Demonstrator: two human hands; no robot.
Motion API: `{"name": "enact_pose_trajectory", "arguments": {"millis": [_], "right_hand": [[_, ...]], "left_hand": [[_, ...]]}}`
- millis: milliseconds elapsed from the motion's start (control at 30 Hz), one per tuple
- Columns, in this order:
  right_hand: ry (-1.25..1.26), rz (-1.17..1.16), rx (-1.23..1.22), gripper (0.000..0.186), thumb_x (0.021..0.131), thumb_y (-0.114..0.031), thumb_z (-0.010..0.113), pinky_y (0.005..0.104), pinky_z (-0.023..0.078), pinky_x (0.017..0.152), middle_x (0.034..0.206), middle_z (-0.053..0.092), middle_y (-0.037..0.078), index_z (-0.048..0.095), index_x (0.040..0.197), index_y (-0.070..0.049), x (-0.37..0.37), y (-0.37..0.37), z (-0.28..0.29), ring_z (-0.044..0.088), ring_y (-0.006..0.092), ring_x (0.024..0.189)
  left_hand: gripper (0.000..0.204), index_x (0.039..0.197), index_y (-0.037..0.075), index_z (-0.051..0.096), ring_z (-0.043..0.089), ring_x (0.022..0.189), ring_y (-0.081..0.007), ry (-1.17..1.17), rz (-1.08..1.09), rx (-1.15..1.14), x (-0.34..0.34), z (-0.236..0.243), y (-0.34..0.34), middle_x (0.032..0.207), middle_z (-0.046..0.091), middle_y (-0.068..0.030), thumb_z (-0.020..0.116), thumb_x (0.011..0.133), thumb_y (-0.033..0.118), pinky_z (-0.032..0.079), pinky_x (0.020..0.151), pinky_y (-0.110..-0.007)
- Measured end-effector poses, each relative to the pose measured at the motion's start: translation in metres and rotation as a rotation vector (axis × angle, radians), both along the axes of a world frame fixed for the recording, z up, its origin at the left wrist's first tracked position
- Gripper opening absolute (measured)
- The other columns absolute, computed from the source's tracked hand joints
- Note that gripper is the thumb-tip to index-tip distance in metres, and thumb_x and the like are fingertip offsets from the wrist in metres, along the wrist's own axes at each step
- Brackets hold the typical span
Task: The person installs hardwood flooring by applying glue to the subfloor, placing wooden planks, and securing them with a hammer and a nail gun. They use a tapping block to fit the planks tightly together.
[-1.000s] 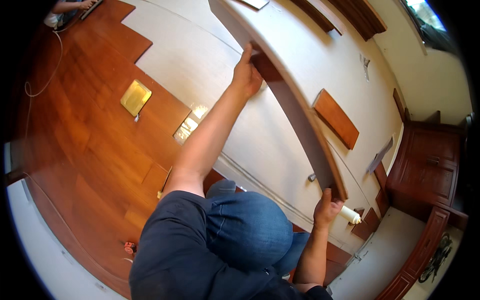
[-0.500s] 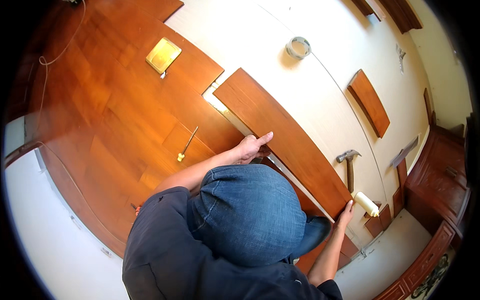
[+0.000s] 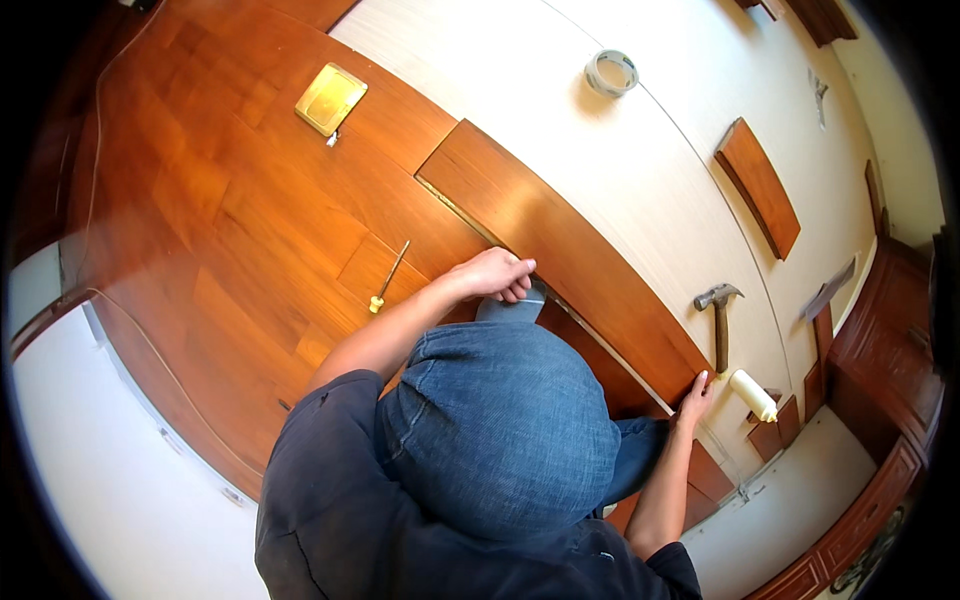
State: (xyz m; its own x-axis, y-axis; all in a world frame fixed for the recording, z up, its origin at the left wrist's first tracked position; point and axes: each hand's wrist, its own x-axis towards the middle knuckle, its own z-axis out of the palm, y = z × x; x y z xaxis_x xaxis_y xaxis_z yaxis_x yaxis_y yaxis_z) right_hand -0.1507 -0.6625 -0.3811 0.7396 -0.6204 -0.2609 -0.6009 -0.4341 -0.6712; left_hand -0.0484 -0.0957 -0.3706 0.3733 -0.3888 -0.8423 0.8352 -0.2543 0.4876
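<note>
Head view: the long red-brown floor plank [image 3: 570, 240] lay aslant through the centre, alongside the laid floorboards [image 3: 270, 200], with an open seam between them toward its upper left end. The right hand [image 3: 693, 402] was in contact with the plank's lower right end; whether its fingers were closed beneath could not be told. The left hand [image 3: 498, 276] had its fingers curled at the plank's near edge; a firm hold could not be confirmed.

Hazards noted: fingers at the seam could be pinched should the plank drop or slide toward the boards. Uneven pressure along its length could leave it skewed, and grit in the seam could hold the joint open. The off-white squeeze bottle [image 3: 753, 396], lying just beside the right hand, could be knocked. The claw hammer [image 3: 720, 322], near the plank's far edge, could mark the finish if dragged. The screwdriver [image 3: 390, 277] could scratch the boards if swept by the left forearm [image 3: 375, 330].

Obscured: the denim-covered knee [image 3: 510, 420] hid the ground below it. The plank's underside was out of sight. A grey-blue item [image 3: 508, 310] under the left hand was possibly footwear. Dark moulding [image 3: 822, 20] was cut off at the top edge
</note>
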Motion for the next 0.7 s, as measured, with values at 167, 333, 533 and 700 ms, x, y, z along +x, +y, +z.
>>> {"name": "enact_pose_trajectory", "arguments": {"millis": [167, 333, 533, 700], "right_hand": [[0.145, 0.040, -0.073, 0.065, 0.104, -0.052, 0.060, 0.0393, 0.048, 0.102, 0.127, 0.069, 0.019, 0.062, 0.133, 0.006, -0.006, -0.033, -0.024, 0.063, 0.0284, 0.114], [0.179, -0.003, -0.001, 0.066, 0.103, -0.053, 0.059, 0.0384, 0.048, 0.103, 0.122, 0.072, 0.021, 0.064, 0.134, 0.004, 0.003, 0.011, -0.047, 0.065, 0.0290, 0.116], [0.356, 0.040, -0.142, 0.075, 0.101, -0.054, 0.060, 0.0410, 0.045, 0.111, 0.137, 0.064, 0.029, 0.057, 0.143, 0.008, -0.003, 0.001, -0.063, 0.061, 0.0369, 0.130], [0.354, 0.065, -0.251, 0.072, 0.099, -0.055, 0.060, 0.0438, 0.044, 0.113, 0.137, 0.062, 0.032, 0.061, 0.139, 0.004, 0.009, 0.041, -0.047, 0.058, 0.0426, 0.133]], "left_hand": [[0.031, 0.107, 0.003, 0.071, 0.067, 0.102, -0.0318, -1.110, -0.204, 0.600, 0.043, 0.029, -0.017, 0.101, 0.070, -0.0132, 0.072, 0.096, 0.032, 0.054, 0.092, -0.045], [0.034, 0.111, 0.006, 0.069, 0.057, 0.118, -0.0311, -1.414, -0.389, 0.797, 0.073, -0.010, 0.004, 0.114, 0.062, -0.0132, 0.079, 0.087, 0.027, 0.047, 0.105, -0.044], [0.032, 0.105, 0.005, 0.069, 0.059, 0.112, -0.0308, -1.391, -0.403, 0.820, 0.081, -0.013, -0.004, 0.109, 0.062, -0.0142, 0.080, 0.085, 0.028, 0.050, 0.099, -0.044], [0.037, 0.117, 0.005, 0.071, 0.062, 0.114, -0.0336, -1.247, -0.530, 0.823, 0.077, 0.004, -0.014, 0.118, 0.065, -0.0160, 0.078, 0.088, 0.027, 0.052, 0.099, -0.044]]}}
